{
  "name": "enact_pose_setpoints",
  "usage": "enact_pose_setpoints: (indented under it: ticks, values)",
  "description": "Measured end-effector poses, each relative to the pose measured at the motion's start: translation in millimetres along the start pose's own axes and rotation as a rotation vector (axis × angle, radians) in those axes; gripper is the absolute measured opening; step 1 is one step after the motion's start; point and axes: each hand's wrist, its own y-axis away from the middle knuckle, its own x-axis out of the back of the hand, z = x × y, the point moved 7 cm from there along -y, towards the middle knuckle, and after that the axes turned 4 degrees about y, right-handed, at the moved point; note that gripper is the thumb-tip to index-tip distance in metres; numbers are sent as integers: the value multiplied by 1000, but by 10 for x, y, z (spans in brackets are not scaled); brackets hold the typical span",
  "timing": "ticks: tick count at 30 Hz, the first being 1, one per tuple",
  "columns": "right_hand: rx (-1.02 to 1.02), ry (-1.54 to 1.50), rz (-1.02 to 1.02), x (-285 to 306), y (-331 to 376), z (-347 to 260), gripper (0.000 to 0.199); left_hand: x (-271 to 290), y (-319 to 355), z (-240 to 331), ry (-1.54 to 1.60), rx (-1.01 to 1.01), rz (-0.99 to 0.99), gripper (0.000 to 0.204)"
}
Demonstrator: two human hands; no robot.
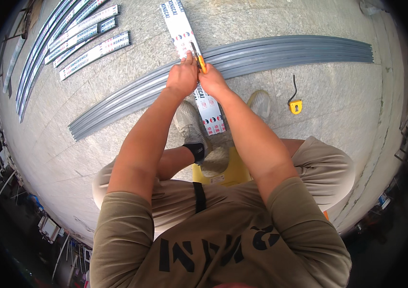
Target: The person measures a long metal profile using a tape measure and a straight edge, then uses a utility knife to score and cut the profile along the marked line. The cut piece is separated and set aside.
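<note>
Currently: right hand (212, 81), closed around an orange cutter (202, 65); left hand (182, 78), on the white printed strip (177, 23), grip unclear. Strip: crossing over grey bars (290, 50), middle obstructed by both hands, left shoe (188, 120) just beside. Outward: yellow tape measure (295, 106), right; more printed strips (95, 55), upper left.

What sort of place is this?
Likely a workshop: long grey strips lie on the stone-like floor near a yellow tape measure, and the right hand holds an orange-handled tool.

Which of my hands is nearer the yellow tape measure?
Right. Your right hand is to the left of the tape measure, not touching it; your left hand is farther left.
</note>
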Motion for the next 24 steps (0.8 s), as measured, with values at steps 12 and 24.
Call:
enact_pose_setpoints:
  ticks: [12,24]
  values:
    - [80,146,-6,-86,-35,-170,39,336,27,-257,583,257,70,51]
    - [182,94,-327,-43,-13,-185,45,205,-69,-339,558,241,161,51]
